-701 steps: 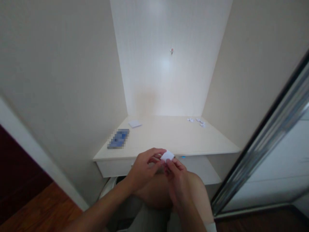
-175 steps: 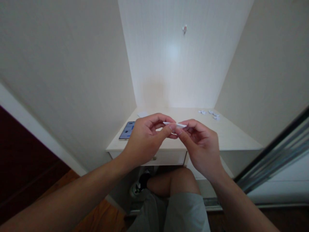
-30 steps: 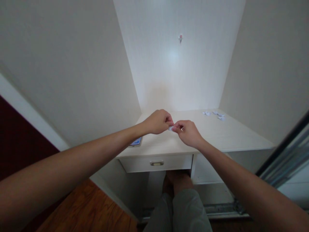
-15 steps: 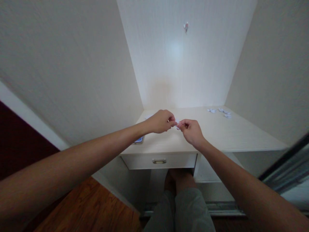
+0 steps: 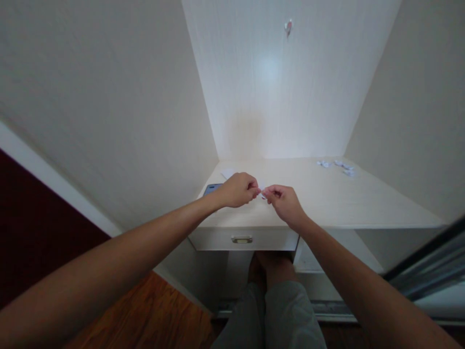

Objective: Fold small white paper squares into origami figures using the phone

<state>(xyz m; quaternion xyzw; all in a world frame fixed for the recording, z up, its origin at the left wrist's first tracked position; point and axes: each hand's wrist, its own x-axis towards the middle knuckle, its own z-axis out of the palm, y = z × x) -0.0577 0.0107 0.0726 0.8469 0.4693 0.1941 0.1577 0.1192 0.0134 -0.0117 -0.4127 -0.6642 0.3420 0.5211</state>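
Observation:
Both arms reach out over a white desk [image 5: 327, 203] set in an alcove. My left hand [image 5: 238, 189] and my right hand [image 5: 283, 201] meet fingertip to fingertip above the desk's front part, each pinching a small folded white paper piece [image 5: 262, 188]. Only a sliver of the paper shows between the fingers; most of it is hidden. Both hands are closed in a pinch.
A phone [image 5: 212, 188] lies at the desk's left edge, half hidden by my left wrist, with a white paper pad [image 5: 228, 172] behind it. Several small folded papers [image 5: 337, 166] sit at the back right. A drawer with a metal handle [image 5: 241, 239] is below. A sliding-door frame [image 5: 425, 266] runs at right.
The view has shifted slightly up and right, so the hands sit a little lower in frame. They stay pinched together on the small paper; the phone shows more at the left wrist.

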